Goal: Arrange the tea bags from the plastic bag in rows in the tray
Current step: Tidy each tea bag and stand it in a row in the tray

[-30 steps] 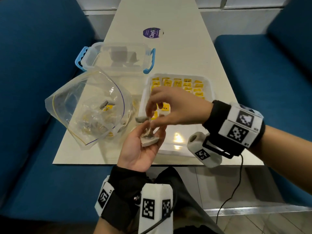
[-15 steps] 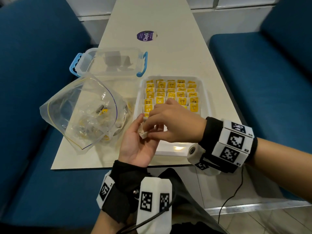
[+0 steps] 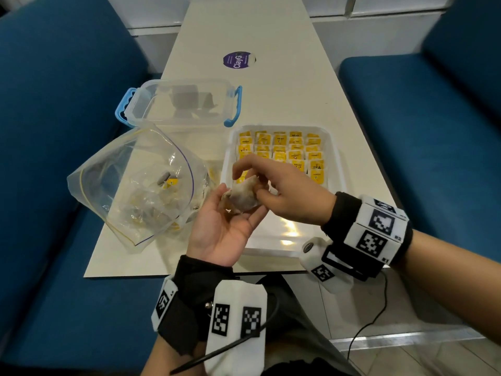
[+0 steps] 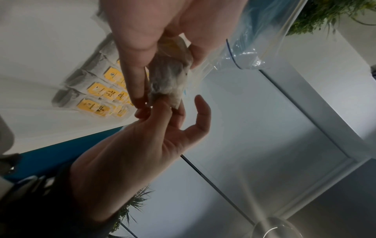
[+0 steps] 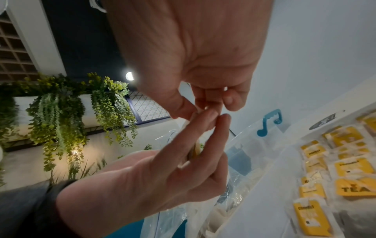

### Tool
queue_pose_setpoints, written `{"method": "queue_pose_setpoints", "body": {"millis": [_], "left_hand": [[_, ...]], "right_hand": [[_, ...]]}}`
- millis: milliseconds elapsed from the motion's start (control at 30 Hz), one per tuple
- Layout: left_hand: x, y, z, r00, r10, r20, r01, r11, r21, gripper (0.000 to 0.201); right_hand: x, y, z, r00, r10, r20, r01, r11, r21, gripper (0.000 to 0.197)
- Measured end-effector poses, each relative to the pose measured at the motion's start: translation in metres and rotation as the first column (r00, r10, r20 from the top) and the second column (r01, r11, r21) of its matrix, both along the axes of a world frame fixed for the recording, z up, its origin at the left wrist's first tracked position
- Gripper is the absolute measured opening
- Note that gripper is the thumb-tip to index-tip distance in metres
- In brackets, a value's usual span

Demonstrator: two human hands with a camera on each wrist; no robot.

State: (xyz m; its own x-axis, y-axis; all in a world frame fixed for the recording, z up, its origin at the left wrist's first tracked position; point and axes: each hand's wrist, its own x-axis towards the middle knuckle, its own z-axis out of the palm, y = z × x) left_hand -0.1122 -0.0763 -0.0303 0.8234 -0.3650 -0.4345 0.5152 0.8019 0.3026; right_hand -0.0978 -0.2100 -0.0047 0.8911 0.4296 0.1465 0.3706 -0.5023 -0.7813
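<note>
— Since half a second earlier, what had moved?

— Both hands had lifted a little off the tray's near left edge, and the tea bag between them had turned, showing its pale pouch.

— From the left, what lay on the counter [image 3: 284, 77]?

— At nine o'clock sat the plastic bag [image 3: 135, 185], open, with a few tea bags inside. At eleven o'clock stood a clear lidded box [image 3: 179, 104] with blue handles. At one o'clock sat the white tray [image 3: 336, 158], its far half filled with rows of yellow-tagged tea bags [image 3: 295, 153].

— And the hands?

— The left hand [image 3: 225, 226] lay palm up, fingers gently curved, cradling the tea bag [image 3: 242, 198] on its fingertips, just over the tray's near left corner. The right hand [image 3: 282, 191] came in from three o'clock, thumb and fingers pinching that same tea bag from above.

— Was it touching the tray?

— No, it was held above it.
</note>
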Motion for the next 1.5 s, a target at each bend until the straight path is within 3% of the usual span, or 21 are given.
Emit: {"method": "queue_pose_setpoints", "body": {"millis": [200,300,367,500,600,733,900,1133,1267,1500], "left_hand": [[0.002,0.002,0.0,0.999,-0.04,0.011,0.039,0.999,0.035,0.032],[0.002,0.004,0.0,0.999,-0.052,-0.009,0.052,0.998,0.026,0.039],[0.002,0.005,0.002,0.998,-0.067,-0.016,0.067,0.997,0.028,0.049],[0.002,0.006,0.007,0.996,-0.083,-0.024,0.084,0.996,0.038,0.049],[0.005,0.007,0.006,0.995,-0.09,-0.032,0.092,0.995,0.046,0.051],[0.008,0.006,0.006,0.996,-0.082,-0.03,0.083,0.996,0.045,0.052],[0.008,0.003,0.001,0.998,-0.042,-0.046,0.044,0.997,0.058,0.045],[0.004,-0.003,-0.002,0.995,-0.049,-0.086,0.055,0.996,0.067,0.042],[0.004,-0.005,-0.001,0.993,-0.035,-0.11,0.045,0.995,0.088,0.043],[0.003,-0.008,-0.012,0.991,-0.047,-0.123,0.063,0.99,0.129,0.036]], "right_hand": [[0.004,0.001,-0.003,0.998,-0.056,0.0,0.056,0.997,-0.052,0.028],[0.004,0.001,-0.002,0.992,-0.128,-0.016,0.127,0.989,-0.069,0.004],[0.004,0.001,-0.001,0.988,-0.153,-0.027,0.151,0.986,-0.068,0.013],[0.005,0.0,0.002,0.986,-0.145,-0.078,0.142,0.989,-0.045,0.029],[0.005,-0.001,0.003,0.986,-0.155,-0.055,0.15,0.985,-0.085,0.025],[0.004,-0.002,0.004,0.98,-0.176,-0.087,0.179,0.983,0.028,0.013],[0.002,-0.002,0.0,0.985,-0.155,-0.079,0.165,0.975,0.145,0.015],[0.004,0.007,-0.006,0.985,-0.099,-0.142,0.118,0.985,0.129,0.03],[0.004,0.006,-0.001,0.984,-0.038,-0.176,0.062,0.989,0.137,0.014],[0.003,0.008,-0.009,0.979,-0.067,-0.193,0.093,0.987,0.132,0.034]]}}
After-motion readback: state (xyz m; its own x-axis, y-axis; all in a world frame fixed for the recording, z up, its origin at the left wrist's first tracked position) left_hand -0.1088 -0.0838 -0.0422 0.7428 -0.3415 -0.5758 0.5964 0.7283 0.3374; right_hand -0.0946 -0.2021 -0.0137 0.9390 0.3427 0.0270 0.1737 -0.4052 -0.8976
